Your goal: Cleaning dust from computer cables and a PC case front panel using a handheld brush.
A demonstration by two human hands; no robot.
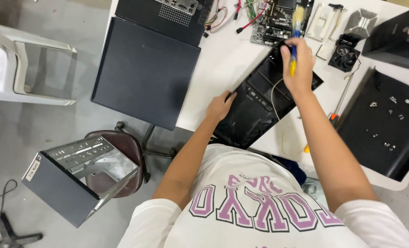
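- Black front panel (pixel 259 103) of a computer case lies flat on the white table (pixel 223 64), right in front of us, tilted at a slant.
- We press our left hand (pixel 219 107) on the panel's left edge. Its fingers are close together and lie flat on the plastic, not wrapped around anything.
- Our right hand (pixel 298 69) hovers over the far end of the panel. Its fingers are clamped tight on a small brush (pixel 296 34) with a blue and yellow handle, and the pale bristles point away from us.
- A thin yellow wire (pixel 274 98) curls across the panel and runs down off its near edge.
- A screwdriver (pixel 340 98) with an orange grip lies just beside the panel on its right.
- Farther right, a flat black side cover (pixel 383 133) lies on the table with small screws (pixel 383 124) scattered on it.
- At the far side of the table we see a green circuit board (pixel 278 18) with red wires, a black fan (pixel 344 55) and a silver metal part (pixel 360 23).
- A big dark flat cover (pixel 144 71) hangs over the table's left edge.
- On the floor to the left, a bare metal case frame (pixel 78 177) leans on a dark red stool (pixel 122 151), and a white case (pixel 25 64) lies farther off.
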